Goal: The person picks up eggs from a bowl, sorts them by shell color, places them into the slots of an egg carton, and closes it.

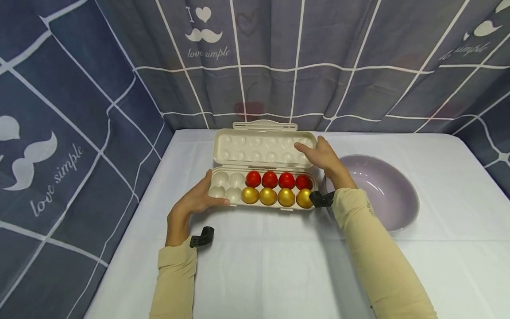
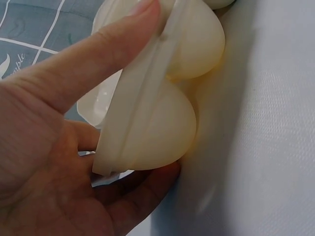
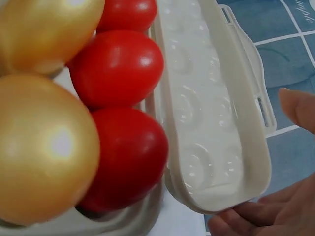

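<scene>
A cream plastic egg carton (image 1: 263,167) lies with its lid (image 1: 263,146) folded back. Red eggs (image 1: 269,180) fill part of its far row and golden eggs (image 1: 268,196) part of the near row; the cups (image 1: 220,179) at the left end are bare. My left hand (image 1: 197,197) grips that end, thumb (image 2: 113,49) along the near rim and fingers round the outside and beneath. My right hand (image 1: 324,157) is at the lid's right corner. Its fingers (image 3: 256,216) touch the lid's outer edge, while the thumb (image 3: 298,108) stands apart from them, extended.
To the right, a light purple basin (image 1: 398,199) stands close beside my right forearm. A white cloth (image 1: 259,266) covers the table. Dark checked curtains (image 1: 271,53) hang behind and at the sides. Black camera mounts (image 1: 202,237) sit on both wrists.
</scene>
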The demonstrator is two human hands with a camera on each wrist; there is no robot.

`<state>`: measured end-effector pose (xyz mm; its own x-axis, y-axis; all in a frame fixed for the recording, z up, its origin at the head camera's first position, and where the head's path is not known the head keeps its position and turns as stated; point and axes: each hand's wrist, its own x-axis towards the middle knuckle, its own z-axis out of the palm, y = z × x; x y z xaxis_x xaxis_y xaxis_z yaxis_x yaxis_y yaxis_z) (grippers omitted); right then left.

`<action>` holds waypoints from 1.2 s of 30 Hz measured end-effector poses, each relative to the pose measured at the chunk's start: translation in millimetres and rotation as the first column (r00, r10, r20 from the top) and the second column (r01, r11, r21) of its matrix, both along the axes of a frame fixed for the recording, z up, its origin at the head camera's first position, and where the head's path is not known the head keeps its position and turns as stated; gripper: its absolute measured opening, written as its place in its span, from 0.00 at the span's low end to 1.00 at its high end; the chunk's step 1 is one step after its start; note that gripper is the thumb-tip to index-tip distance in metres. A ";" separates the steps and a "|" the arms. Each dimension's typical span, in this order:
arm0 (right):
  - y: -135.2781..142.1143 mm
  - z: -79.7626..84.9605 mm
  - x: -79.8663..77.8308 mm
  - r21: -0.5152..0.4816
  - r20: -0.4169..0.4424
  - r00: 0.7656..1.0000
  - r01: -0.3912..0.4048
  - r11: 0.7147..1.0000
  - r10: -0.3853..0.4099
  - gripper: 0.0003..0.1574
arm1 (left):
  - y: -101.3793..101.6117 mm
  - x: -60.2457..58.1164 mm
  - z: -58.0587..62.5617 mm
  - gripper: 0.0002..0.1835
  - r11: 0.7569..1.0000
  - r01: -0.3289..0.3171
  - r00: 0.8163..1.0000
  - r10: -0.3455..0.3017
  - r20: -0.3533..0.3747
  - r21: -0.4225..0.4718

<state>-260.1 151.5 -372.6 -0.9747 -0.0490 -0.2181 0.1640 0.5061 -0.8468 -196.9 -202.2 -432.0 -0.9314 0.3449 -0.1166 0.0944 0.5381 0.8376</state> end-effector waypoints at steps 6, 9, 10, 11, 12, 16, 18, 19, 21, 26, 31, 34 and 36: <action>-1.0 -4.6 2.3 -0.112 -0.115 0.991 0.057 0.992 -0.070 0.58 | -0.4 -0.7 1.0 0.64 1.000 0.001 1.000 -0.001 -0.011 -0.005; 0.5 -4.8 6.0 -0.091 -0.197 0.979 0.042 0.995 -0.059 0.53 | -0.2 -0.4 0.5 0.65 1.000 0.005 1.000 -0.005 -0.006 -0.010; 1.2 -4.3 7.4 -0.078 -0.223 0.973 0.037 0.996 -0.054 0.50 | -0.3 -0.3 0.1 0.65 1.000 0.004 1.000 -0.004 -0.003 -0.016; 1.7 -3.6 9.3 -0.069 -0.247 0.968 0.031 0.997 -0.047 0.47 | -0.4 -0.2 -0.3 0.65 1.000 0.003 1.000 -0.003 -0.001 -0.019; 2.1 -3.2 11.1 -0.060 -0.269 0.962 0.021 0.998 -0.036 0.44 | -0.4 -0.3 -0.2 0.65 1.000 0.004 1.000 -0.004 -0.001 -0.019; 3.1 0.5 22.7 -0.006 -0.311 0.949 -0.058 0.998 0.053 0.37 | -0.9 0.1 0.1 0.64 1.000 0.000 1.000 0.000 -0.002 -0.017; 4.6 2.1 29.9 0.029 -0.310 0.944 -0.109 0.994 0.113 0.35 | -1.1 0.0 0.1 0.63 1.000 0.022 1.000 -0.022 -0.015 0.002; 5.5 3.1 33.8 0.060 -0.306 0.941 -0.135 0.989 0.147 0.33 | -1.5 0.0 -0.3 0.62 0.999 0.031 0.999 -0.031 -0.020 0.014; 6.6 4.1 41.0 0.146 -0.300 0.928 -0.186 0.972 0.223 0.32 | -2.3 0.0 -0.2 0.60 0.997 0.059 0.998 -0.057 -0.035 0.047; 0.7 4.7 59.0 0.418 -0.261 0.840 -0.345 0.840 0.475 0.33 | -7.7 1.6 -1.2 0.55 0.989 0.094 0.995 -0.091 -0.029 0.111; -6.0 3.2 73.9 0.562 -0.251 0.771 -0.377 0.737 0.586 0.38 | -15.6 3.7 -4.3 0.50 0.984 0.058 0.994 -0.072 0.080 0.170; -8.1 0.7 80.8 0.621 -0.239 0.754 -0.366 0.693 0.612 0.42 | -22.2 4.8 -3.4 0.55 0.979 0.031 0.989 -0.060 0.138 0.202; -9.7 -1.8 84.2 0.654 -0.238 0.742 -0.354 0.668 0.627 0.43 | -26.4 6.3 0.6 0.61 0.973 0.004 0.984 -0.045 0.175 0.229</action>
<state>-175.8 141.8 -374.3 -0.8300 -0.5560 0.0438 -0.5395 0.7805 -0.3158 -190.5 -228.7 -431.5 -0.8937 0.4035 -0.1960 -0.0568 0.3317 0.9417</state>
